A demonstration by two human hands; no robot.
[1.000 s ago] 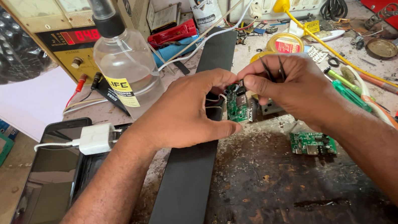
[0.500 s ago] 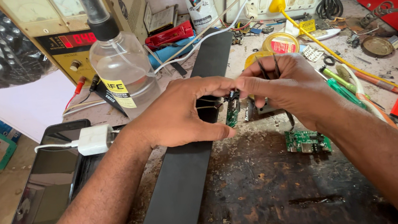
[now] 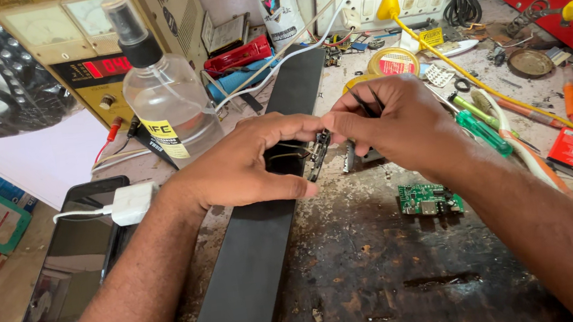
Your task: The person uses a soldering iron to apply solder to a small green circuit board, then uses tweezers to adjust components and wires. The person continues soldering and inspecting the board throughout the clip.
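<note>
Long black housing [image 3: 255,259], smooth matte plastic, flat-topped with rounded edges, lay lengthwise across the worn desk [image 3: 387,272]; far end ran up toward the wall sockets, near end stopped just short of the bottom edge. Rested on a dark, pitted, stained surface with paler scuffed patches. Stood just left of the housing: clear spray bottle [image 3: 165,96], round-shouldered with a black nozzle and a yellow label. Lay further left, flat and glossy: dark phone [image 3: 73,260] with a white charger block [image 3: 133,203] plugged at its upper edge. Sat bare on the desk right of the housing: small green circuit board [image 3: 430,199], rectangular and studded with parts.

Left hand [image 3: 243,166] draped over the housing's middle, forearm angled in from bottom left, fingers curled round an opening, thumb below, closed loosely on the housing's edge. Right hand [image 3: 398,122] came in from the lower right, fingertips pinched together on a narrow dark board [image 3: 318,156] held on edge at the opening, with thin black prongs, possibly tweezers, poking above the knuckles. Hands nearly touched.

Hidden by the left hand: most of the opening. Too small to make out: thin wires at the narrow board, and exactly what the prongs were.
</note>
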